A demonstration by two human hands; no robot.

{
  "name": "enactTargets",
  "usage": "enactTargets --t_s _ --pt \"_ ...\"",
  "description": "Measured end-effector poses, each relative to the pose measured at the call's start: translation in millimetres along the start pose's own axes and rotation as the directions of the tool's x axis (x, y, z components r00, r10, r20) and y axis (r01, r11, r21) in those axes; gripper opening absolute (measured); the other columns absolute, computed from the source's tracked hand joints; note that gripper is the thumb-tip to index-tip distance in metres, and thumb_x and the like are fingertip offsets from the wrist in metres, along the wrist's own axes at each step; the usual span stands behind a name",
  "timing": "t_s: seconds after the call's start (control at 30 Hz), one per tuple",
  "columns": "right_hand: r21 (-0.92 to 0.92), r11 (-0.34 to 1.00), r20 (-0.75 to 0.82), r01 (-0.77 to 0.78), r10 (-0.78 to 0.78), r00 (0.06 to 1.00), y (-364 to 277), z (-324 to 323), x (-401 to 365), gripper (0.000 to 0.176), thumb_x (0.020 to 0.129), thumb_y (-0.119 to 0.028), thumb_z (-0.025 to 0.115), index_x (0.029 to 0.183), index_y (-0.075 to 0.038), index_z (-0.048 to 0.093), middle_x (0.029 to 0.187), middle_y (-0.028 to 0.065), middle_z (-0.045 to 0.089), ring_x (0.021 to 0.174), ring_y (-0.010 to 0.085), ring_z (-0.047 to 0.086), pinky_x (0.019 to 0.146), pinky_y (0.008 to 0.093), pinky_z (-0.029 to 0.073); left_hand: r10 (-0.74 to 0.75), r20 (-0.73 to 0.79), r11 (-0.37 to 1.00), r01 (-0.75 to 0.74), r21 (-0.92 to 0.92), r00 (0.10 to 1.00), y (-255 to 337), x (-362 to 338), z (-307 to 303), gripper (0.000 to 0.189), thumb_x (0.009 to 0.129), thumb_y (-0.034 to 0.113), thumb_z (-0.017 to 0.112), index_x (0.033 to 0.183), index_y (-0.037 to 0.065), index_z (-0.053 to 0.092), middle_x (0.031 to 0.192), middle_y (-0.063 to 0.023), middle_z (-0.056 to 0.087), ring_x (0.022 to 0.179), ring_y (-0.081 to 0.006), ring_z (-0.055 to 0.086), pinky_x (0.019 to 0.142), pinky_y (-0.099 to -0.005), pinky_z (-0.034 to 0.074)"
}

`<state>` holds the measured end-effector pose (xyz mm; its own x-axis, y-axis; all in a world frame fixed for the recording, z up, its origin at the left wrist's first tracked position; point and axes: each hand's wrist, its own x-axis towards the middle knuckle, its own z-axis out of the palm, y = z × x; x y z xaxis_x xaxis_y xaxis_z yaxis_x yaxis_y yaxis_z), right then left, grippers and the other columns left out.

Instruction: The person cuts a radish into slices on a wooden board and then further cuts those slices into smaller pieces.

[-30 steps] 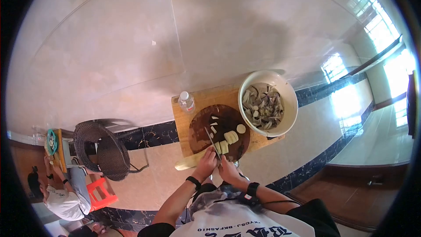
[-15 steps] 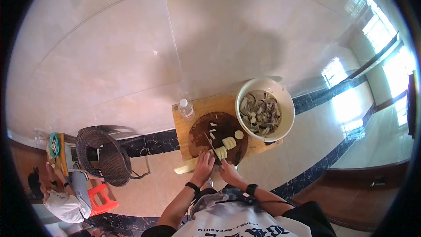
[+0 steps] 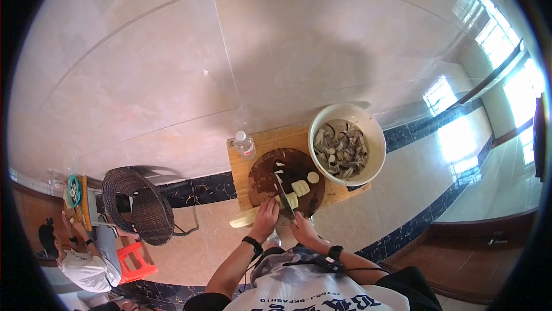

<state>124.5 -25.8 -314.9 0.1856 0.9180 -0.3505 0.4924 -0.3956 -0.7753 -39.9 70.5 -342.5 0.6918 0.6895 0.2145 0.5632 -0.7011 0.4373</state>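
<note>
A long pale vegetable [image 3: 244,218] lies across the left edge of the round, dark wooden cutting board [image 3: 262,172]. My left hand [image 3: 266,219] is closed over it near its cut end, fingers pressed together. In my right hand [image 3: 304,233] is a knife [image 3: 284,192], its blade slanting up and left over the board beside the cut end. Thick cut pieces [image 3: 292,200] stand just right of the blade, and more slices [image 3: 300,188] sit behind them. One round slice [image 3: 313,177] lies flat near the bowl. Thin white slivers [image 3: 279,165] are scattered toward the back.
A white bowl [image 3: 376,164] of pale, dark-skinned strips stands on the wooden table [image 3: 275,136], right of the board. A clear bottle [image 3: 244,145] is at the back left. Leftward are a wicker chair [image 3: 138,207], a red stool [image 3: 137,262] and another person [image 3: 86,268] at a small table.
The knife has shifted slightly right and stands steeper, my right hand moving a little right and down with it. My left hand stays on the vegetable.
</note>
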Motion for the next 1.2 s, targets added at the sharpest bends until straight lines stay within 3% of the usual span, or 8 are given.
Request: enactTargets --t_s 0.43,0.53,0.9,1.03,1.2 --pt "0.033 0.999 -0.073 -0.032 0.034 0.997 8 5 7 0.026 0.091 -0.015 0.058 0.111 0.001 0.051 0.086 0.0329 0.061 0.089 0.0564 0.059 0.071 0.0583 0.047 0.057 -0.057 0.998 -0.057 0.012 0.997 7 10 -1 0.024 0.083 0.009 0.058 0.103 -0.005 0.061 0.122 -0.026 0.06 0.121 -0.0402 0.057 0.104 -0.0475 0.048" --pt "0.056 0.998 -0.058 -0.033 0.036 0.998 3 0 5 0.026 0.091 -0.015 0.058 0.11 0.002 0.051 0.086 0.0338 0.061 0.089 0.0566 0.059 0.071 0.0584 0.047 0.077 0.01 0.996 -0.078 0.054 0.997 6 11 4 0.036 0.084 0.007 0.058 0.117 -0.008 0.059 0.127 -0.0277 0.056 0.123 -0.0444 0.054 0.107 -0.0486 0.046" --pt "0.039 0.999 -0.051 -0.038 0.04 0.998 -1 -4 5 0.023 0.092 -0.017 0.058 0.104 0.002 0.05 0.084 0.0333 0.06 0.086 0.0559 0.06 0.07 0.0574 0.047 0.072 0.019 0.997 -0.072 0.011 0.997 7 8 -1 0.04 0.083 0.008 0.06 0.12 -0.01 0.059 0.131 -0.0258 0.054 0.126 -0.0423 0.052 0.11 -0.0472 0.044" --pt "0.04 0.999 -0.071 0.0 0.003 0.997 -7 -6 2 0.023 0.093 -0.017 0.058 0.103 0.001 0.049 0.081 0.033 0.06 0.084 0.0562 0.06 0.068 0.059 0.046 0.111 -0.065 0.993 -0.107 0.056 0.992 12 8 -3 0.038 0.082 0.011 0.059 0.115 -0.008 0.061 0.123 -0.0217 0.058 0.123 -0.0389 0.055 0.111 -0.0469 0.043" --pt "0.002 0.996 -0.096 0.09 -0.089 0.991 -11 -8 -5 0.025 0.094 -0.018 0.058 0.107 0.0 0.048 0.079 0.0337 0.06 0.082 0.0568 0.059 0.067 0.0609 0.044 0.129 -0.059 0.992 -0.128 0.008 0.99 12 9 -3 0.04 0.08 0.01 0.06 0.116 -0.008 0.061 0.122 -0.0212 0.057 0.122 -0.0379 0.054 0.109 -0.0466 0.044"
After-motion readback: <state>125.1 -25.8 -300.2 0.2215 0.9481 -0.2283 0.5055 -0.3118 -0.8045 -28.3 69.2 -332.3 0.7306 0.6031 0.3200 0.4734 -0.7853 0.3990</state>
